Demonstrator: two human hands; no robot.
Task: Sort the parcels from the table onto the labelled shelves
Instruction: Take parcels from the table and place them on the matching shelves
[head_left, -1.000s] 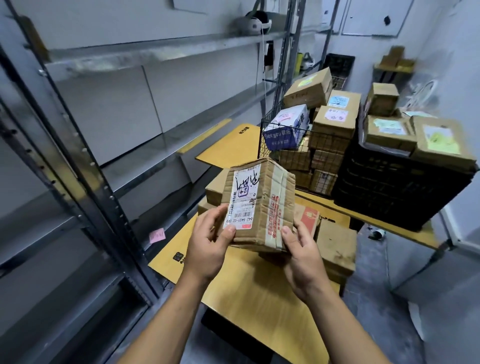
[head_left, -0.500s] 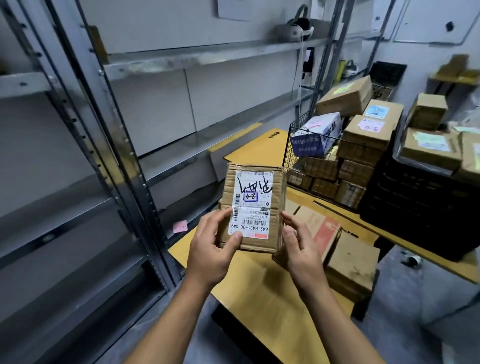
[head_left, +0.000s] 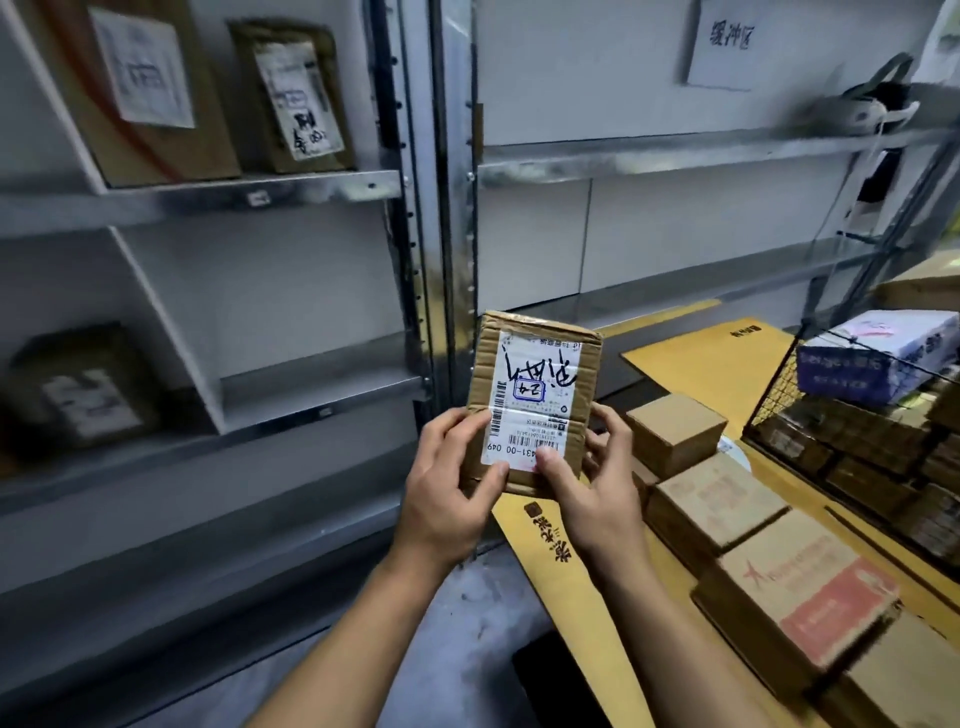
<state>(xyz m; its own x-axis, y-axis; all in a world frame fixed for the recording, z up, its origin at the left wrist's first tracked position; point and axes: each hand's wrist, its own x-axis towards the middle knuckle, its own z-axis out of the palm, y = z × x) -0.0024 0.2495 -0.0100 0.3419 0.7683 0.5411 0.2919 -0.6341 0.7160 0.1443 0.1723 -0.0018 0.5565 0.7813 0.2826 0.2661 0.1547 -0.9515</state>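
A small cardboard parcel (head_left: 535, 384) with a white shipping label and black handwriting stands upright in front of me, label towards the camera. My left hand (head_left: 449, 499) grips its lower left edge, thumb on the label. My right hand (head_left: 592, 493) grips the lower right edge, thumb across the label's bottom. The parcel is held in front of the metal shelf upright (head_left: 447, 208). Several more parcels (head_left: 717, 499) lie on the yellow table (head_left: 561, 571) at right.
Metal shelves fill the left and back. Two labelled parcels (head_left: 291, 98) stand on the upper left shelf, and a blurred one (head_left: 78, 395) sits on the shelf below. A wire basket (head_left: 841, 415) full of boxes stands on the table at far right. A paper sign (head_left: 727, 44) hangs on the wall.
The view has swung left towards the shelves, and the parcel came with it in both hands. My right thumb has moved onto the label's lower edge.
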